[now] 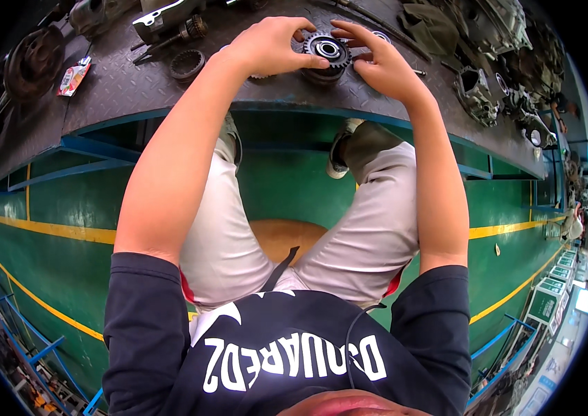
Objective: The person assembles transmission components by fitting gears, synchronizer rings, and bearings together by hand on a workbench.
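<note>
A dark toothed gear [328,50] with a shiny bearing in its middle lies flat on the steel tread-plate workbench [120,87]. My left hand [269,45] grips its left rim with curled fingers. My right hand [377,59] touches its right rim, fingers bent over the teeth. Both forearms reach up from the lower edge across my knees.
A smaller ring gear [186,64] and a splined shaft [172,31] lie left of the hands. Grey metal housings [477,90] crowd the bench's right end, and a round dark casting [30,62] and a red-white packet [73,75] its left. Below is green floor with yellow lines [44,229].
</note>
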Tool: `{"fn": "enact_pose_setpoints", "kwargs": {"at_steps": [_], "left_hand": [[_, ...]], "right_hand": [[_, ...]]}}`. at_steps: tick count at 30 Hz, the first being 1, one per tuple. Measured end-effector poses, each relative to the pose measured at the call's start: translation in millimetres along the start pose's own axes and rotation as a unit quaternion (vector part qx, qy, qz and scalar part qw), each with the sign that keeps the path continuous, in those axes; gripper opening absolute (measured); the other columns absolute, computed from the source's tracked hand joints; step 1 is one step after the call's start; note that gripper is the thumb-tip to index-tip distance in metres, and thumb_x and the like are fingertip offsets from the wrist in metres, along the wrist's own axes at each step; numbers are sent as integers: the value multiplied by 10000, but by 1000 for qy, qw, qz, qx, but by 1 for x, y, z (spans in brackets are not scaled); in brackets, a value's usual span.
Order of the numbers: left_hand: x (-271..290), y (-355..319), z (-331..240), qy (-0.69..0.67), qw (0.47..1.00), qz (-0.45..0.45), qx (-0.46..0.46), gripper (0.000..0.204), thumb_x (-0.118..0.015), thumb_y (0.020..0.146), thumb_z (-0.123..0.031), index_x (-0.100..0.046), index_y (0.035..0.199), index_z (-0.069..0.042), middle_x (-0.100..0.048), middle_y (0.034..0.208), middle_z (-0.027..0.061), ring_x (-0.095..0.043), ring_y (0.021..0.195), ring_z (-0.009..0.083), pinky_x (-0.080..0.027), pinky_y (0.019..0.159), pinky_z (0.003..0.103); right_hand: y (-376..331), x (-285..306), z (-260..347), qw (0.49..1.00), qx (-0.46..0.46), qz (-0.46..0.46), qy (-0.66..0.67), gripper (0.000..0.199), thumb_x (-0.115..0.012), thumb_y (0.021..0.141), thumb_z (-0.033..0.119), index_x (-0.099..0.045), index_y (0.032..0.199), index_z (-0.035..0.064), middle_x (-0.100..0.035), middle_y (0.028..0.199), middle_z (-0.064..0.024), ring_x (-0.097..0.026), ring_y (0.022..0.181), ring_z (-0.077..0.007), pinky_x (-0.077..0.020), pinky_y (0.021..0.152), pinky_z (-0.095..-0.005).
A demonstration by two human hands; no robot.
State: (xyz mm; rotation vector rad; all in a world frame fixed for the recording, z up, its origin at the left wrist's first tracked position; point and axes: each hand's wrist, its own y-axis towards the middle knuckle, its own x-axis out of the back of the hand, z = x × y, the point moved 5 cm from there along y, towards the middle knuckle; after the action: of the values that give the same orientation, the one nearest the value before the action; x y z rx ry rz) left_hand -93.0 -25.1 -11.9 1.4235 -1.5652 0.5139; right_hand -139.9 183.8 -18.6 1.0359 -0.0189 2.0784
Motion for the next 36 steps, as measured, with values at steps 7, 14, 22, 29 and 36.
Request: {"fn": "enact_pose_setpoints", "kwargs": {"at_steps": [7,14,22,29,36], "left_hand": [[25,1,8,120,985,-113,52,353,-754,873,-287,-742,1163,-85,-741,1118,213,-710,1065,395,-566,919,495],[28,-16,35,106,993,15,56,708,-893,799,-450,-688,1383,-106,-745,1194,184,-730,1096,334,-580,982,391],[19,-25,41,101,989,96,57,768,-949,686,-290,-610,1352,-114,-728,1048,154,-702,1007,323,-570,905,392],[39,-20,22,56,998,15,-8,606,-910,738,-251,-661,1272,-110,-751,1105,112,-713,1048,256,-561,957,380],[33,-5,-61,-172,981,-57,-66,428,-828,848,-255,-723,1209,-49,-754,1155,151,-714,1066,328,-555,952,451]], "right_hand": [[4,21,-4,996,-29,-41,-70,648,-462,820,-127,-650,1408,69,-770,1098,-109,-714,1011,-209,-548,966,-330],[-15,38,-31,992,-47,-69,-91,530,-527,876,-40,-692,1363,91,-745,1075,-91,-684,983,-166,-545,930,-300],[-26,23,-40,980,-57,38,-185,591,-829,890,260,-659,1451,182,-705,1299,-154,-611,1245,-317,-499,1072,-414],[-11,37,20,968,-96,-75,-218,391,-748,864,352,-749,1117,54,-764,989,-164,-719,899,-323,-564,803,-459],[10,23,-17,958,-45,-59,-278,365,-720,863,291,-742,1112,24,-760,995,-189,-717,910,-352,-563,815,-471]]}}
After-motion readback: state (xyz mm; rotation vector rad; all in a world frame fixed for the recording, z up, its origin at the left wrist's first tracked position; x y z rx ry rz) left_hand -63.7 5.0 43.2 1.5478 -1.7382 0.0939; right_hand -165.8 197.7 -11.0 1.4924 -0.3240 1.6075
